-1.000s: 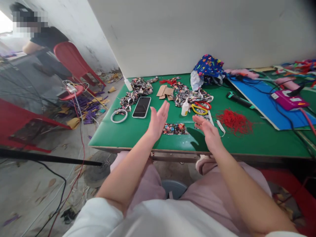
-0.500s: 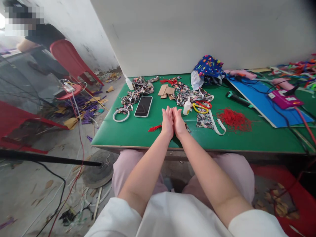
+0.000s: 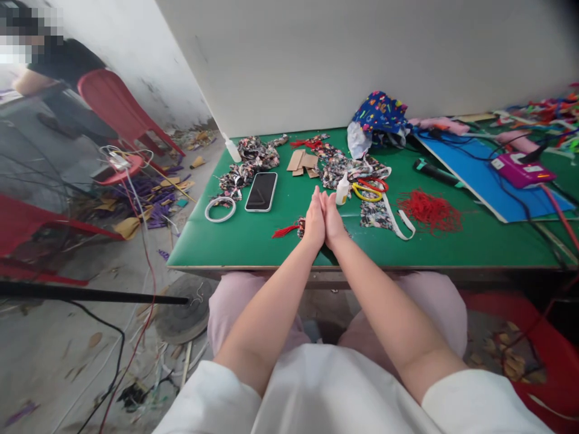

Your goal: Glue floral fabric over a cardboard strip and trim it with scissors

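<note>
My left hand (image 3: 315,220) and my right hand (image 3: 333,220) are pressed palm to palm over the green table (image 3: 235,247), fingers straight out and pointing away from me. Whether anything lies between the palms is hidden. Beneath and beside them shows a small floral fabric piece (image 3: 301,227) with a red tassel (image 3: 284,231) at its left, partly covered by the hands. Just beyond my right fingertips stands a small white glue bottle (image 3: 342,191). Scissors with yellow and red handles (image 3: 367,191) lie to its right, next to a floral cloth strip (image 3: 375,216) with white edging.
A phone (image 3: 261,192), a tape roll (image 3: 220,209), another white bottle (image 3: 232,149) and cardboard pieces (image 3: 298,161) lie left. Red threads (image 3: 429,211), a blue board (image 3: 474,175) and a purple power box (image 3: 522,169) are right. A person (image 3: 67,63) sits far left.
My hands have shifted slightly to the right, still pressed together, and more of the floral piece by the tassel shows. The camera view has tilted a little.
</note>
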Tool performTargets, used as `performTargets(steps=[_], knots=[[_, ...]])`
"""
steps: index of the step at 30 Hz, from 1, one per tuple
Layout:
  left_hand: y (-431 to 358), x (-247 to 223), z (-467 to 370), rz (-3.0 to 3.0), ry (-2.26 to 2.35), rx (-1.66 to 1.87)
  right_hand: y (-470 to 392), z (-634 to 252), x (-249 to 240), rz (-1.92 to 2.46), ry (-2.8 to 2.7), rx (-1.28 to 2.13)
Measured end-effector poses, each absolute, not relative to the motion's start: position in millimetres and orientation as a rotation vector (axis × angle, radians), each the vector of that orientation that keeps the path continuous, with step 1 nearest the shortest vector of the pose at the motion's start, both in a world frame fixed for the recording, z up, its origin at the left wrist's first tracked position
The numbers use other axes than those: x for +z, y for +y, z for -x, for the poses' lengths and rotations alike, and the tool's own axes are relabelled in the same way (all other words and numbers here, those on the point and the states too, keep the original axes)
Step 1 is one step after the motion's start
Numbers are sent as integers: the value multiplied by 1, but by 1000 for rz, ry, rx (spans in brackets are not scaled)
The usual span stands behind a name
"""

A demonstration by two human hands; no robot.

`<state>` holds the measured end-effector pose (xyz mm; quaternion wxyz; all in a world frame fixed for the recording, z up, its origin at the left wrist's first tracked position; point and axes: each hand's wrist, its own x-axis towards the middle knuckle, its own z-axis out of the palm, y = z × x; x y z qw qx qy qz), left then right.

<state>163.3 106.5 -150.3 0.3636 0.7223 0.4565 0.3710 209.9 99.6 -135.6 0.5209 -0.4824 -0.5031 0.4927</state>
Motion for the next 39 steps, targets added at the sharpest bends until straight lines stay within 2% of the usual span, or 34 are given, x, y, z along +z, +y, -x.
performTargets(steps=[10, 15, 21, 28, 39], knots=[[92, -124, -170, -1637, 1393, 1096, 99, -215, -133, 1191, -1166, 1130], [89, -112, -128, -1747, 1549, 1082, 97, -216, -131, 1236, -1229, 1153], [89, -102, -52, -2040, 1707, 819, 96, -214, -128, 1215, -1203, 1251], [89, -96, -61, -2283, 1715, 485, 93, -211, -128, 1102, -1018, 1285], [80, -100, -58, -2240, 2015, 512, 93, -210, -131, 966, -821, 1340]])
